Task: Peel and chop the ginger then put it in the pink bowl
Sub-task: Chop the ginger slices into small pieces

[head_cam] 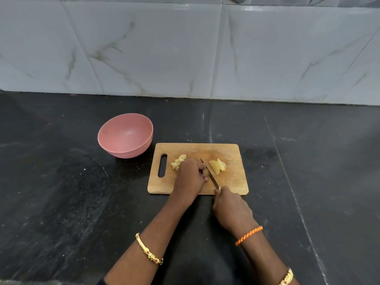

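The ginger lies on the wooden chopping board [230, 182] in three lots. A fan of pale yellow slices [217, 166] sits right of the knife blade. A heap of smaller cut pieces [178, 162] lies toward the board's handle slot, partly hidden behind the left hand. A third piece [205, 171], still to be cut, is pinned under the fingertips of the left hand [190, 175], whose fingers curl down over it, knuckles toward the blade; little of that piece shows.

The knife [210, 173] runs slantwise across the board, its tip pointing away from the person, its flat close against the left fingers. The right hand [231, 206] is wrapped round the handle at the board's near edge, so the handle itself is almost wholly covered.

The pink bowl [125, 135] stands upright on the black stone counter [61, 192], just beside the board's far left corner, with nothing to be seen inside it.

A gold bangle [149, 250] circles the left forearm; an orange braided thread [248, 235] is round the right wrist, and a second gold bangle [286, 277] sits further up that arm. Grey marbled wall tiles [164, 48] rise behind the counter.
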